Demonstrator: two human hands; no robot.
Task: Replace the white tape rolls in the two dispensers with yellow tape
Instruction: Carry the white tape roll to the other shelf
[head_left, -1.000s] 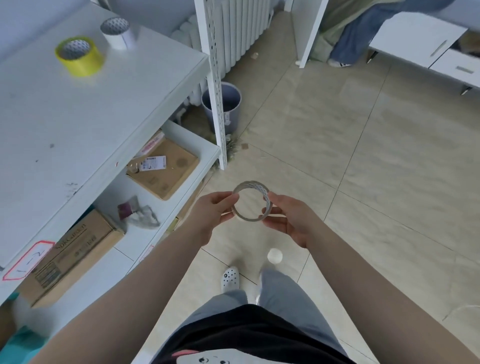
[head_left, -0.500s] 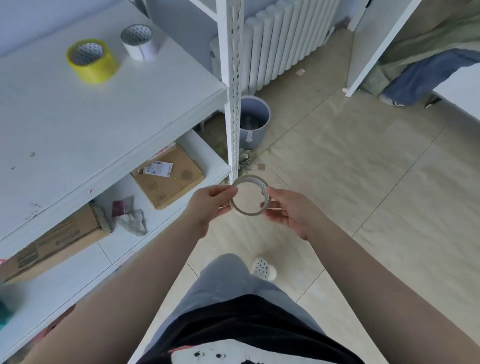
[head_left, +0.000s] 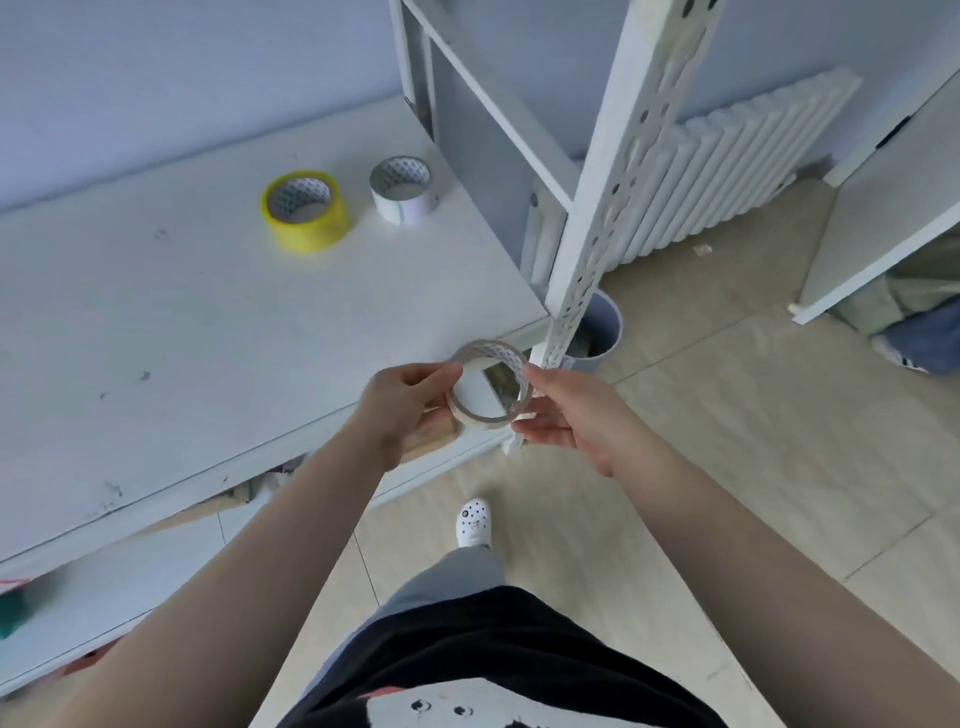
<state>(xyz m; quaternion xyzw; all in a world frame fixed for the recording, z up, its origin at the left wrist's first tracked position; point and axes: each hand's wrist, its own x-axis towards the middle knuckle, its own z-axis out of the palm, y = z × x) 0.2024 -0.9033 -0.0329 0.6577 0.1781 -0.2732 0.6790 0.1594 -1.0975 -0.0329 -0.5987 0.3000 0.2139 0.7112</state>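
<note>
Item held: one nearly spent tape ring (head_left: 491, 384), thin-walled, pale, with a patterned inner face, held upright in the air over the front edge of the worktop (head_left: 156, 332). Left hand (head_left: 402, 402): fingers and thumb curled onto the ring's left rim. Right hand (head_left: 563, 415): pinching the right rim between thumb and fingertips, the other fingers loosely extended below. On the worktop, toward the back: one yellow tape roll (head_left: 305, 210), lying flat, full-looking; just beside it to the right, one white tape roll (head_left: 404, 191), also flat, the two not touching. No dispenser visible in this view. Floor items: a grey bin (head_left: 602, 332) behind the perforated white shelf post (head_left: 613, 208). Step in hand, as judged: disposal or setting-down of a removed white roll, with the yellow roll not yet collected. Next move likely requires releasing the ring, either onto the worktop or into the bin, then reaching well forward for the yellow roll and locating a dispenser, currently out of sight.
</note>
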